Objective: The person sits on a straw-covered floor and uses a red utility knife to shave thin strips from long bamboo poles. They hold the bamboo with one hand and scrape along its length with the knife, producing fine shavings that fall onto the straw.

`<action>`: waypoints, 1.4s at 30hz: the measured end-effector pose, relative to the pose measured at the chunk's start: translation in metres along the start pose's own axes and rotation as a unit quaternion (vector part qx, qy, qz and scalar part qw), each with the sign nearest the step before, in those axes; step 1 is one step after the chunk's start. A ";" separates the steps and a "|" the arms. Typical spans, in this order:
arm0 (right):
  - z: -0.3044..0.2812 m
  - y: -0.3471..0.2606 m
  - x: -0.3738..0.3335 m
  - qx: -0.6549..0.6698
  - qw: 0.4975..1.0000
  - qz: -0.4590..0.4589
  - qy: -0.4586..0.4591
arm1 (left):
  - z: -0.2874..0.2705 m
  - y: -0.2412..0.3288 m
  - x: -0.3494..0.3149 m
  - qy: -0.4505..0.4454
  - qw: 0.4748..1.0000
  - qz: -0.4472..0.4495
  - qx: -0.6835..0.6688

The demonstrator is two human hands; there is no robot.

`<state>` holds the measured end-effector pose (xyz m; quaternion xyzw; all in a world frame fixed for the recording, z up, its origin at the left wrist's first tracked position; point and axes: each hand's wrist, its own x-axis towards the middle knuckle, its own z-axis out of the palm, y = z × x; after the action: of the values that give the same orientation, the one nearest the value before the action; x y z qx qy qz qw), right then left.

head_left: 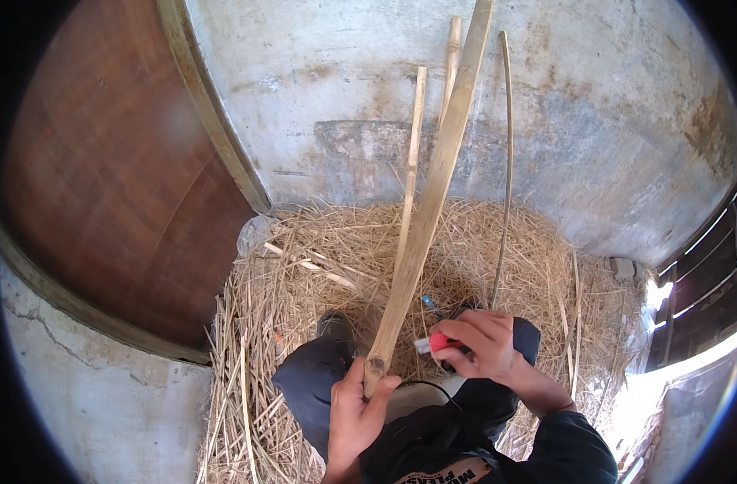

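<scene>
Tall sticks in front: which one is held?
The widest stick, its lower end in the left hand; the three thinner sticks rising near it are in neither hand.

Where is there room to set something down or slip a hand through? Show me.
Set it on the straw between the thin stick and the pale strips to its right, though it looks loose. A hand could probably pass between that stick and the long pole. It is crowded between the knees, with the left hand, right hand and red tool.

Left hand [357,414] gripping, right hand [484,345] curled
</scene>
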<state>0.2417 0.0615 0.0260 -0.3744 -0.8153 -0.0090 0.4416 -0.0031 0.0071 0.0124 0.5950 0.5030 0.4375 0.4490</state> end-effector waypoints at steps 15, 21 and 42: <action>0.012 -0.014 0.006 -0.018 0.999 -0.045 -0.013 | 0.017 0.027 0.002 0.046 0.997 0.037 0.055; 0.012 -0.015 0.007 -0.032 0.998 -0.042 -0.018 | 0.019 0.024 0.000 0.062 0.993 0.043 0.085; 0.012 -0.014 0.007 -0.081 0.995 -0.055 -0.001 | 0.015 0.016 -0.010 0.048 0.992 0.027 0.111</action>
<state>0.2218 0.0595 0.0279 -0.3636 -0.8316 -0.0989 0.4079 0.0138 -0.0055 0.0244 0.6329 0.5534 0.4185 0.3436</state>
